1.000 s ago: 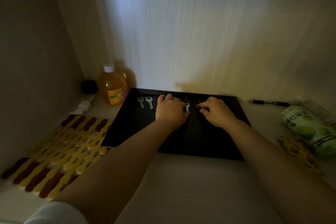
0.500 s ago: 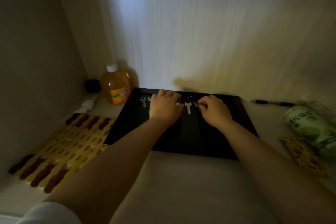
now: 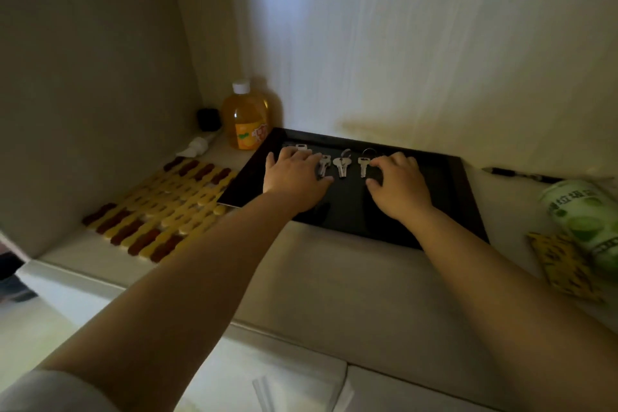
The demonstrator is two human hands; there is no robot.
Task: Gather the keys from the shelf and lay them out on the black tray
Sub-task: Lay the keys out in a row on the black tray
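Observation:
A black tray (image 3: 461,197) lies flat on the shelf against the back wall. Several silver keys lie in a row along its far part: one key (image 3: 301,147) peeks out behind my left hand, another key (image 3: 323,164) lies by its fingertips, a pair of keys (image 3: 341,165) on a ring sits in the middle, and a ringed key (image 3: 363,164) lies by my right hand. My left hand (image 3: 294,174) rests palm down over the left keys, fingers spread. My right hand (image 3: 398,184) hovers palm down, its fingertips touching the ringed key.
An orange juice bottle (image 3: 246,117) and a small black object (image 3: 209,119) stand in the back left corner. A yellow and brown woven mat (image 3: 160,207) lies left of the tray. A pen (image 3: 521,174), a green can (image 3: 585,214) and a yellow packet (image 3: 561,264) lie on the right.
My hands have moved apart, the left one leftwards and the right one rightwards, uncovering more keys in the row between them. The camera has pulled back and up.

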